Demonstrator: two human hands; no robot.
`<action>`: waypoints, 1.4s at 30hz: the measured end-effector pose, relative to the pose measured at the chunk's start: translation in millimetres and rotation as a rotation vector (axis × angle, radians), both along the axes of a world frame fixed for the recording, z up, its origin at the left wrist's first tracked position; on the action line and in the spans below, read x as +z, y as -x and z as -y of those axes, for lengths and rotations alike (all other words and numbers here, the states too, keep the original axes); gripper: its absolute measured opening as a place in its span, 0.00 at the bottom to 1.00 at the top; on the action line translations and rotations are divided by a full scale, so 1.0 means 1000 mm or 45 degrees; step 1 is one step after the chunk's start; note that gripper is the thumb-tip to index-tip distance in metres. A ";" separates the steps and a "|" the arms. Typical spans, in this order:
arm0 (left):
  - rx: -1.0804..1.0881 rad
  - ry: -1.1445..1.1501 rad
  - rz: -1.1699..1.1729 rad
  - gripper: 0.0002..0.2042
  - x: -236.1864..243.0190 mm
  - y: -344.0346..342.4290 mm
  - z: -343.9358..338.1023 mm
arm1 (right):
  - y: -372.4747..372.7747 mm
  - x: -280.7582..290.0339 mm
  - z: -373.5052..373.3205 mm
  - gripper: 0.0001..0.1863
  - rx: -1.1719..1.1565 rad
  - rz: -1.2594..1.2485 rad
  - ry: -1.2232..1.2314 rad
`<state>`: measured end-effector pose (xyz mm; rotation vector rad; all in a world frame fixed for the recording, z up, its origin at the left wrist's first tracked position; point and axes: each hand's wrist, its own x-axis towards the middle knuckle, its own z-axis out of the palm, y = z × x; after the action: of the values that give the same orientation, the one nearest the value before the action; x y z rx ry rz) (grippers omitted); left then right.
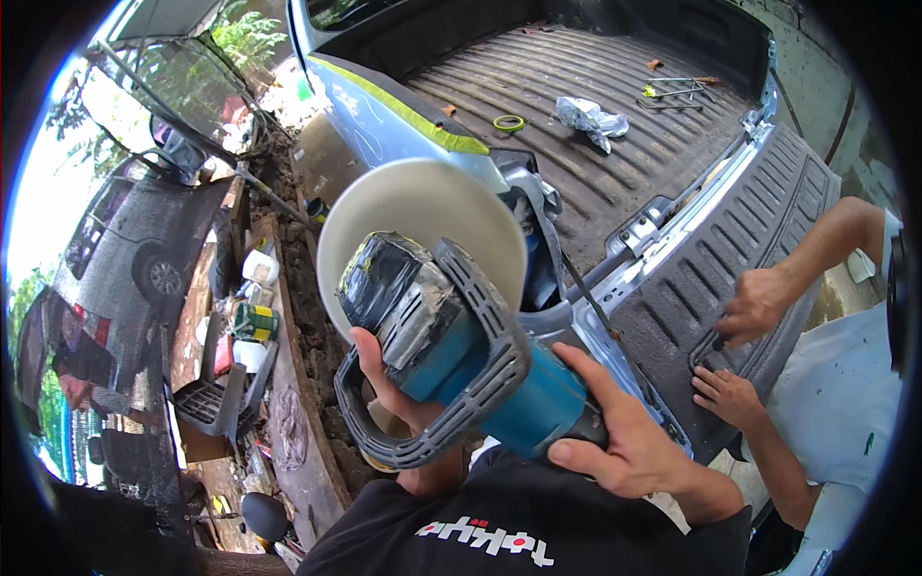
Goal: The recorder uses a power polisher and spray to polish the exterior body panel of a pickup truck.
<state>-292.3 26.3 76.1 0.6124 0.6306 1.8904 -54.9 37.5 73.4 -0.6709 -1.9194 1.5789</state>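
Note:
Close in front of me I hold a blue power polisher (538, 398) with a black loop handle and a scuffed end covered in dark tape. My left hand (389, 384) supports it inside the loop, with one digit raised along the body. On the other side, my right hand (624, 442) wraps round the blue body near its black end. Behind the polisher shows a wide, round, cream-coloured, bucket-like form (485, 216); I cannot tell whether it touches the tool. A thin yellow-edged rim (382, 468) shows below the loop, mostly hidden.
A pickup's ribbed bed (538, 77) holds a yellow ring (508, 123), crumpled plastic (593, 122) and thin rods (677, 91). At right a co-worker's hands (744, 317) work on the lowered tailgate (768, 230). Cans and boxes (252, 322) crowd a plank at left, near a parked car (134, 240).

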 end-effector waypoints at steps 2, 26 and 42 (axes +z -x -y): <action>-0.143 -0.135 0.112 0.46 -0.002 -0.013 0.007 | -0.015 0.015 0.005 0.49 0.023 0.050 0.084; -0.122 0.060 0.043 0.41 -0.022 0.031 -0.019 | 0.055 -0.047 0.038 0.53 -0.314 -0.120 -0.160; -0.561 0.005 0.060 0.42 0.011 0.287 -0.174 | 0.335 -0.062 -0.052 0.48 -0.472 -0.422 -0.467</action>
<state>-579.2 200.6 86.7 0.6430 0.4263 1.4864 -389.5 89.9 11.2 -0.5297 -1.6593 1.0034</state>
